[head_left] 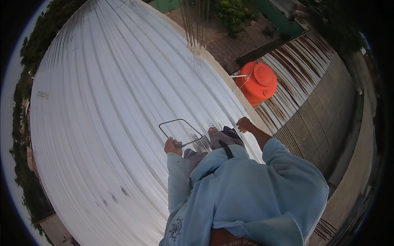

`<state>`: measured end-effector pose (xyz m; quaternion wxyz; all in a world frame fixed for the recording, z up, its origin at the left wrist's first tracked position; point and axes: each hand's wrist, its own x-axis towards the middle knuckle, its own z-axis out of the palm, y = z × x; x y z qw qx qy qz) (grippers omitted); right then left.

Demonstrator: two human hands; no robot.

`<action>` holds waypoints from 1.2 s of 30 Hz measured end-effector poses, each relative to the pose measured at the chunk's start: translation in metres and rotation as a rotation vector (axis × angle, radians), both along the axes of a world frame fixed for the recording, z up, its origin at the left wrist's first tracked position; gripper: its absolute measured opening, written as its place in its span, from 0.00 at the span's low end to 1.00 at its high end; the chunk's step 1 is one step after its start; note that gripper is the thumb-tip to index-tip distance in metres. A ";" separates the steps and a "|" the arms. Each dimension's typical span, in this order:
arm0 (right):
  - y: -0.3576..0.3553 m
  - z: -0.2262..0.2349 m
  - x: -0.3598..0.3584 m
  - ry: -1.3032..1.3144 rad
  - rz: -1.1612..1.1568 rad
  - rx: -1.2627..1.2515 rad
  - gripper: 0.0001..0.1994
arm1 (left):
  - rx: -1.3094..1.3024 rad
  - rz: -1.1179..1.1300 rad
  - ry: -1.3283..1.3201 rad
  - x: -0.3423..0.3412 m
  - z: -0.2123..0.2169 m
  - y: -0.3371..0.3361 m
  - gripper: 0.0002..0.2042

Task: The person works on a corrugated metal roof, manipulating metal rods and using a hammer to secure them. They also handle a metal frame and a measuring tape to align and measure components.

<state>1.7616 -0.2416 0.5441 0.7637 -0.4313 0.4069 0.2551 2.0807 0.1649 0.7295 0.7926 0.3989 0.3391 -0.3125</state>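
Note:
My left hand is wrapped round the handle of a hacksaw with a thin dark frame. The saw is held over the ribbed silvery metal roof, in front of my left leg. Out to the right, near the roof's edge, my right hand has its fingers curled in. What it holds, if anything, is too small to tell. Between my hands, a foot shows on the metal sheets below me.
A concrete ledge runs along the roof's right side, with upright rebar rods rising from it. Beyond it stands an orange-red water tank beside a lower, rusty corrugated roof. Dark scuffs mark the silvery sheets.

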 end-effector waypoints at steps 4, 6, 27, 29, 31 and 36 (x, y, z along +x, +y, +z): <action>0.100 0.137 0.293 0.130 0.285 -0.240 0.37 | 0.076 0.117 -0.017 0.092 0.058 -0.027 0.05; 0.105 0.146 0.353 0.097 0.140 -0.164 0.49 | 0.051 0.097 0.001 0.152 0.070 -0.063 0.06; -0.027 0.200 0.744 -0.078 -1.036 -0.270 0.19 | -0.120 -1.188 -0.087 0.605 -0.042 -0.269 0.13; -0.072 0.191 0.780 -0.099 -0.997 -0.321 0.24 | -0.052 -1.300 -0.323 0.639 -0.043 -0.303 0.19; -0.108 0.206 0.822 -0.191 -0.986 -0.329 0.27 | -0.004 -1.206 -0.316 0.667 -0.007 -0.338 0.23; -0.193 0.258 0.867 -0.253 -0.711 -0.635 0.24 | -0.051 -0.742 0.202 0.771 0.001 -0.426 0.23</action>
